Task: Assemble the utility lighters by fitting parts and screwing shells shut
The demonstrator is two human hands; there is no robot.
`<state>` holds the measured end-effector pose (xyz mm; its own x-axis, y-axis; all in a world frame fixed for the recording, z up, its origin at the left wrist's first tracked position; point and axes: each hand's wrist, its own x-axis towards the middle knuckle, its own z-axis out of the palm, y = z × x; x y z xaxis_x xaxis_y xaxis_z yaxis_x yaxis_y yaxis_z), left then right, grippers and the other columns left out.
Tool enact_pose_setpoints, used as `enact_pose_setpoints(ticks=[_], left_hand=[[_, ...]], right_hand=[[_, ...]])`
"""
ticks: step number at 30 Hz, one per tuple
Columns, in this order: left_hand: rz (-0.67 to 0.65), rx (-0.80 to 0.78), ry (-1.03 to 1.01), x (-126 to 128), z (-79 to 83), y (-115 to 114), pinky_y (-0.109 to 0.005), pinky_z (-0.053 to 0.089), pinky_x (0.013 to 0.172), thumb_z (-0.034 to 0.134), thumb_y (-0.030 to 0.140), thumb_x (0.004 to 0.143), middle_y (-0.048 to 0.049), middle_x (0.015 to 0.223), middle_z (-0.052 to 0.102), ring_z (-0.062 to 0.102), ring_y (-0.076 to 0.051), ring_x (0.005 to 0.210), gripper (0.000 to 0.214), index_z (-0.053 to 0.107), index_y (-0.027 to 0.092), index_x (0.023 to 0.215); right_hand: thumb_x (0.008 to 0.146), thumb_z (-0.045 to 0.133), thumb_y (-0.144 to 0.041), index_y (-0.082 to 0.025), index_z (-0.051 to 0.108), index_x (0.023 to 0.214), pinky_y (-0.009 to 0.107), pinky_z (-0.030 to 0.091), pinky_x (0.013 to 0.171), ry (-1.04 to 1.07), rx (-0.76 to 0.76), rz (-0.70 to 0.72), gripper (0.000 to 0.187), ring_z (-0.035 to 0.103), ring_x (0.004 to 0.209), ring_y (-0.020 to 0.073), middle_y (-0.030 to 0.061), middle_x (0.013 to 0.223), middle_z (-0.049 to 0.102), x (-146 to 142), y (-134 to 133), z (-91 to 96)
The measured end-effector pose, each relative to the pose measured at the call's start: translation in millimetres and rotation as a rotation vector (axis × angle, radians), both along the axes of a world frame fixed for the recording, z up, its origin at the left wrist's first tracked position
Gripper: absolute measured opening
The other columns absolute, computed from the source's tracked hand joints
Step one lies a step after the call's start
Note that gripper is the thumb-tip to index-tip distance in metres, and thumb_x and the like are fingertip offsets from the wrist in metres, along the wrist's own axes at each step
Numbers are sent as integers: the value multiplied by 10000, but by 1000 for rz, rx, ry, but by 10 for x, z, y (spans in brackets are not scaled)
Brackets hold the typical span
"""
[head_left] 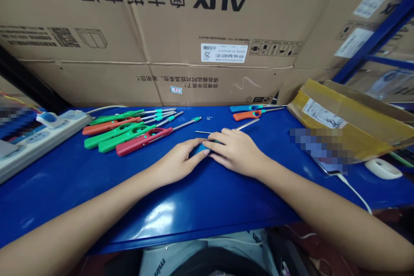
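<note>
Blue plastic handle (196, 149): at the centre of the frame, pinched between the left hand (183, 161) and the right hand (234, 148), mostly covered by fingers
Slim silver metal tube (248, 124): straight, emerging beyond the right hand and slanting toward the upper right of the frame; its join to the handle is hidden
Thin metal rod (203, 132): just above the left fingertips, almost level, narrow end toward frame left; whether it is a separate piece cannot be told

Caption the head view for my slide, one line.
Left hand and right hand hold a blue item, lighters lying on both sides.
</note>
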<state>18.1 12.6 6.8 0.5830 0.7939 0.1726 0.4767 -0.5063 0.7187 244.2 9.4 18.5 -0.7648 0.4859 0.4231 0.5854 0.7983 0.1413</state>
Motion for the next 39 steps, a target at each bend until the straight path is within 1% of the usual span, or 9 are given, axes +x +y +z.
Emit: enact_pose_setpoints(ticks=[4,7,18,23,26,28,31,34,39], left_hand=[[-14,-167,-116,34,43,-9,-343,558,879,480,526,989,-79,1051,736,677,-219,935,496,635,153,1277],[-3,-267,-160,22,110,1,-273,522,666,485,558,981,-45,900,690,564,-133,665,549,615,135,1307],[-80,-251,-162,-1,73,12,-277,534,712,500,531,989,-68,1011,690,569,-135,718,540,585,144,1355],[-78,141,221,-198,286,103,-378,540,892,578,589,931,-101,1212,690,658,-246,955,646,527,204,1447],[158,403,575,-333,367,210,-510,478,1019,527,549,948,-189,1265,656,611,-378,1159,574,617,118,1316],[366,440,736,-390,358,263,-515,492,1000,528,445,945,-217,1259,636,596,-401,1177,501,601,78,1277],[525,389,929,-428,306,285,-512,522,939,520,337,918,-249,1218,617,594,-425,1166,436,577,48,1240],[558,327,1017,-446,291,270,-550,526,906,481,261,907,-273,1227,606,582,-460,1181,396,571,45,1226],[540,282,1050,-489,365,264,-551,538,878,470,240,898,-267,1220,636,606,-457,1159,366,574,56,1198]], right_hand=[[1008,485,-174,-190,688,1220,362,580,701,105,29,-41,293,739,886,219,86,1242,743,-44,-53,-70],[993,460,-110,-195,705,1183,353,621,809,190,45,-18,322,750,1006,215,83,1241,746,25,-40,-22],[1002,520,-193,-162,739,1141,365,631,924,308,-39,5,261,748,1036,225,117,1148,772,64,34,2],[988,560,-233,-186,743,1150,407,576,1030,406,-46,-90,250,723,1099,231,97,1161,768,294,269,17],[893,677,-221,-207,778,1055,457,566,1034,527,-90,-296,191,727,1085,265,72,1117,784,570,543,-14],[860,669,-155,-183,784,1036,467,589,984,577,-87,-383,212,739,1044,280,96,1096,789,749,721,-75],[827,666,-129,-158,784,1049,460,620,909,621,-111,-494,253,764,936,279,116,1070,792,923,908,-204],[809,681,-136,-172,776,1092,472,619,903,614,-151,-561,300,768,903,273,104,1093,789,979,990,-311],[827,666,-159,-155,761,1148,520,518,1065,575,-177,-635,335,698,1140,312,126,1214,751,1022,1014,-362]])
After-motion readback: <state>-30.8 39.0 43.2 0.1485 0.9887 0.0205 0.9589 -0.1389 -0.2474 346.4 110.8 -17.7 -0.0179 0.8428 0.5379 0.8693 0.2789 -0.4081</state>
